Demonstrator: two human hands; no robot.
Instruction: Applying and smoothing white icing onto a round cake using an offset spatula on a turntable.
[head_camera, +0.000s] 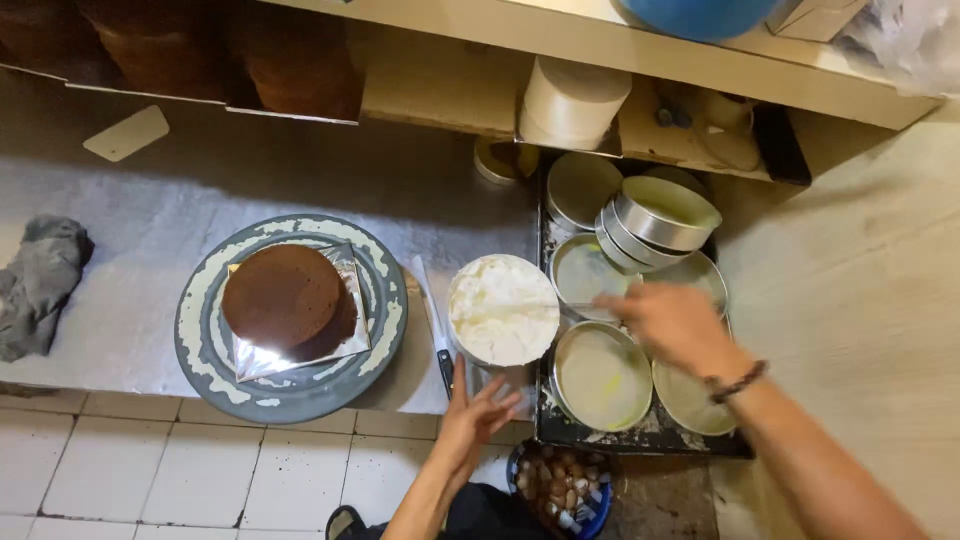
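A round brown cake (284, 297) sits on a square silver board on a grey turntable (290, 390). To its right stands a white tub of cream (503, 308). My left hand (474, 412) is open with spread fingers just below the tub, beside the dark handle of a long knife (436, 330) lying between turntable and tub. My right hand (672, 320) hovers blurred over round metal cake tins (602, 377) on a dark tray (560, 433). A thin blade seems to run from it toward the tub; its grip is unclear.
A grey cloth (38, 282) lies at far left on the foil-covered surface. Stacked tins (662, 218) and a white roll (572, 100) sit at the back. A blue bowl of small pieces (562, 490) rests below. A low shelf edge (600, 45) overhangs.
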